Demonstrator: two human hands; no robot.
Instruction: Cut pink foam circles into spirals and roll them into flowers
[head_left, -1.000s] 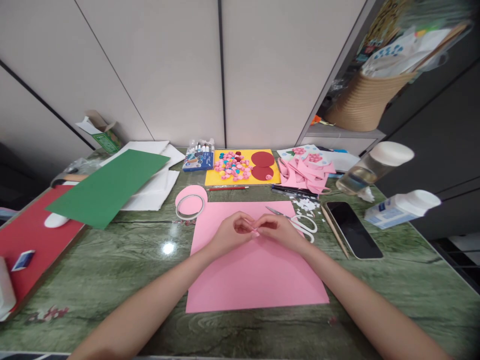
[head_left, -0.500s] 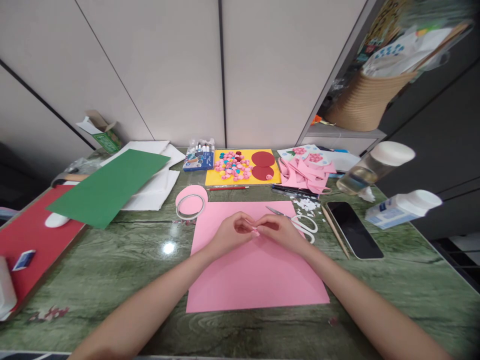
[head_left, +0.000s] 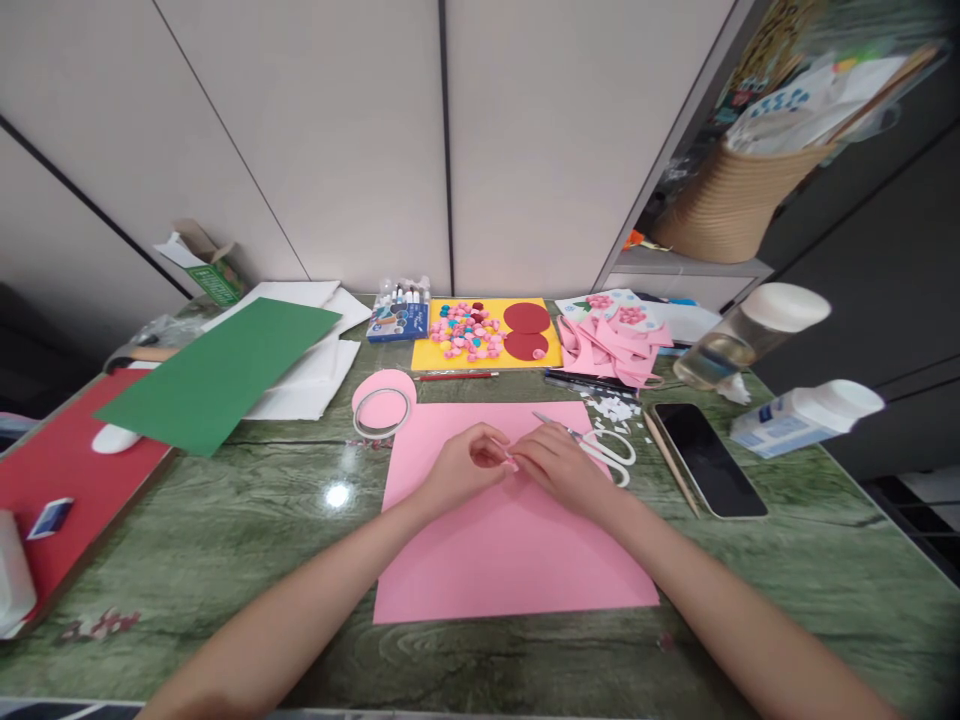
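Observation:
Both my hands meet over a large pink paper sheet (head_left: 510, 550) lying on the table. Between their fingertips is a small piece of pink paper (head_left: 511, 462), mostly hidden by the fingers. My left hand (head_left: 466, 468) pinches it from the left, thumb and forefinger curved round. From the right, my right hand (head_left: 564, 470) closes its fingertips on the same piece. White-handled scissors (head_left: 616, 455) lie just beyond my right hand, partly over the sheet's edge. A roll of tape (head_left: 381, 412) rests on a pink paper circle (head_left: 384, 383) at the sheet's upper left corner.
Behind the sheet, a yellow sheet (head_left: 424, 357) bears many small paper balls (head_left: 469, 332) and dark red circles (head_left: 526, 318). Pink scraps (head_left: 611, 350) lie beside it. A phone (head_left: 709, 460), wooden stick (head_left: 671, 465) and bottles (head_left: 806, 415) stand or lie right; green paper (head_left: 225, 375) is left.
My right hand's fingers have flattened and drawn together, turning slightly over the small pink piece. My left hand stays nearly where it was, still pinching.

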